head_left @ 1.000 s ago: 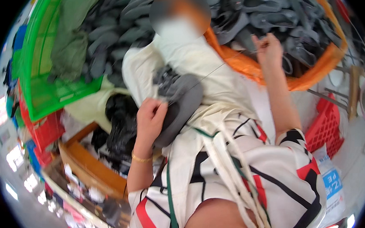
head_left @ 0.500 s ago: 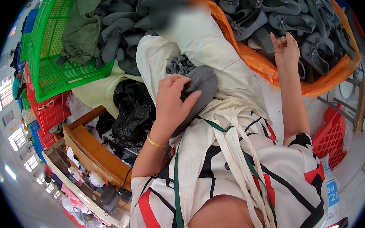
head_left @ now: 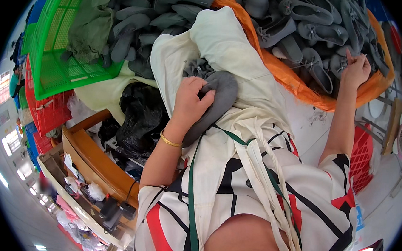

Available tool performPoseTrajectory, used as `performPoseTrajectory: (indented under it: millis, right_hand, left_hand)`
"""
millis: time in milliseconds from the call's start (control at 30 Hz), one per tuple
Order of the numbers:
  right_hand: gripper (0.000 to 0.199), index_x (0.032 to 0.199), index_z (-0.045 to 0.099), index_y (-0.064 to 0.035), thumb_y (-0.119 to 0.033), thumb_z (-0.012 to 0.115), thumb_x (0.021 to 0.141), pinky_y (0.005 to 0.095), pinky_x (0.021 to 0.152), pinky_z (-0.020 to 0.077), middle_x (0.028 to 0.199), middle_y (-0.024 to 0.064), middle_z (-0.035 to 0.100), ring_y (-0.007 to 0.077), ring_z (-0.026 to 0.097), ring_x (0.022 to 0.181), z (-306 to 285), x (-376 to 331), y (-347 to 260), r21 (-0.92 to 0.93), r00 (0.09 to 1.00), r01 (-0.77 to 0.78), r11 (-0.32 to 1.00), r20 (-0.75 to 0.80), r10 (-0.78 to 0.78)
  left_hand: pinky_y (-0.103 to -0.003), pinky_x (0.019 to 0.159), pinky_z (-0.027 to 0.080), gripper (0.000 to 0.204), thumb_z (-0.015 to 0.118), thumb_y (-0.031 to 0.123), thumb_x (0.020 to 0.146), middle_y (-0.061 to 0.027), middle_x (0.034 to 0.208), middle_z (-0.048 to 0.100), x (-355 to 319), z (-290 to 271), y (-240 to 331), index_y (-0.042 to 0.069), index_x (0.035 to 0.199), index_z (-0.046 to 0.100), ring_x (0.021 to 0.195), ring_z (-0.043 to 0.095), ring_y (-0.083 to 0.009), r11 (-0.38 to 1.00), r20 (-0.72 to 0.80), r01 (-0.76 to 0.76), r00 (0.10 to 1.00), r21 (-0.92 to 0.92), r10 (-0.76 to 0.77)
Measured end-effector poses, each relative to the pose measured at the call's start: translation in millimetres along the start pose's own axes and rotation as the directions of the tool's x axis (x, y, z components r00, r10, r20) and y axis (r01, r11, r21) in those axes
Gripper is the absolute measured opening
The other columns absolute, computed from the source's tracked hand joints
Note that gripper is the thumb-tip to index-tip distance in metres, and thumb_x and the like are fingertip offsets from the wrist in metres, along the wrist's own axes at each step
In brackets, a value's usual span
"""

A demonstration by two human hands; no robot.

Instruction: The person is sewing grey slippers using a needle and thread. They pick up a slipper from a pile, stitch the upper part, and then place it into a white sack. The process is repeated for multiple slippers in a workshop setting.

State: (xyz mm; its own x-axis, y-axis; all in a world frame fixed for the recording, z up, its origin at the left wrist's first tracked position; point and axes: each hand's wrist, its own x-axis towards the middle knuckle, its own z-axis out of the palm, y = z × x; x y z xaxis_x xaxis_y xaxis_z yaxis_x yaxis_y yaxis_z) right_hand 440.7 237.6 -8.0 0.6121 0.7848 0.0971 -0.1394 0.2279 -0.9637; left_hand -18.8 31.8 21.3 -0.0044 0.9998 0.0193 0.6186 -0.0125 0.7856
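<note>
A grey fabric flat shoe [head_left: 226, 91] lies on my lap with my left hand [head_left: 193, 99] closed around its edge, thumb on top. A small pile of grey gathered fabric bows [head_left: 196, 68] sits on my thigh just beyond that hand. From the shoe a thin thread [head_left: 264, 75] runs up to the right, toward my right hand [head_left: 357, 70]. My right hand is raised over the orange sack at the far right, its fingers pinched and one finger lifted. Whether a needle is in the pinch is too small to see.
An orange sack [head_left: 300, 88] full of grey shoes [head_left: 321, 32] with bows stands at the right. More shoes [head_left: 134, 13] lie in a green basket [head_left: 77, 79] at the left. A black plastic bag [head_left: 142, 115] and a wooden drawer unit [head_left: 100, 160] stand left of me.
My right hand has moved outward to the right, away from the shoe, with the thread stretching further. My left hand keeps its hold on the shoe.
</note>
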Motion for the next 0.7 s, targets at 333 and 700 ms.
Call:
performPoseTrajectory:
  millis: [333, 700]
  right_hand:
    - [0.015, 0.111, 0.061, -0.0045, -0.005, 0.061, 0.095, 0.0266, 0.078, 0.0504, 0.091, -0.0006, 0.058, 0.0096, 0.059, 0.080, 93.9, -160.2, -25.2, -0.330, 0.426, -0.112, 0.937, 0.836, 0.345]
    - [0.016, 0.085, 0.064, -0.0028, -0.016, 0.073, 0.083, 0.0334, 0.063, 0.0460, 0.075, 0.0091, 0.059, 0.0218, 0.058, 0.070, 92.1, -221.2, -56.1, -0.412, 0.073, 0.334, 0.848, 0.908, 0.412]
  left_hand:
    - [-0.020, 0.065, 0.040, 0.015, 0.068, 0.014, 0.091, 0.0059, 0.079, 0.060, -3.9, -16.2, 2.6, 0.000, 0.088, 0.067, 0.072, 0.049, -0.0023, 0.609, 0.363, 0.530, 0.848, -0.590, -0.386]
    - [-0.032, 0.064, 0.048, 0.022, 0.070, 0.021, 0.088, -0.0101, 0.069, 0.063, -14.1, -17.6, 41.7, 0.000, 0.081, 0.068, 0.068, 0.062, -0.0186, 0.991, -0.221, 0.107, 0.971, 0.080, -0.087]
